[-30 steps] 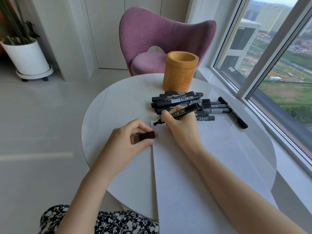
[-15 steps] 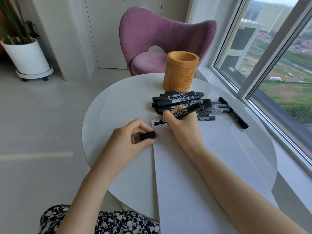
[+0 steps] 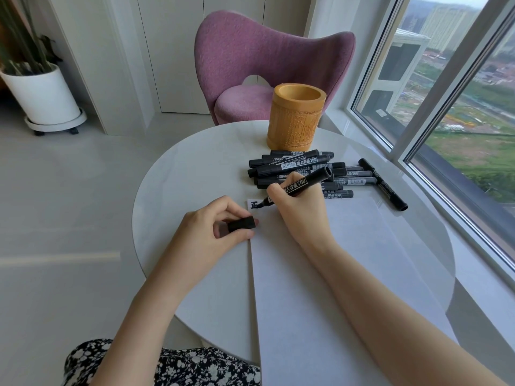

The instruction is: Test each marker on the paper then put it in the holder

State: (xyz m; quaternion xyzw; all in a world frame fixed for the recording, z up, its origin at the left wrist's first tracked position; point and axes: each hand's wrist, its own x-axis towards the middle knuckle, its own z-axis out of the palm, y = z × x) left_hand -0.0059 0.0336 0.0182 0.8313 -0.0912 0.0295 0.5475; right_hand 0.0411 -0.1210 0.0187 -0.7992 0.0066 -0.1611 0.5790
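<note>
My right hand [image 3: 299,215] grips an uncapped black marker [image 3: 303,185], its tip touching the top left corner of the white paper [image 3: 334,274], where a black ink mark [image 3: 255,204] shows. My left hand [image 3: 214,229] pinches the marker's black cap [image 3: 242,223] at the paper's left edge. A pile of several capped black markers [image 3: 295,165] lies just beyond the paper. One more black marker [image 3: 383,183] lies apart at the right. The bamboo holder [image 3: 295,118] stands upright behind the pile, and nothing shows above its rim.
The round white table [image 3: 178,196] stands beside a window [image 3: 459,87] at the right. A pink chair [image 3: 264,62] stands behind the table. A white plant pot [image 3: 41,96] on a wheeled base is at the far left on the floor.
The marker tip has come down onto the paper's top left corner and left a black mark there. My left hand with the cap has stayed in place.
</note>
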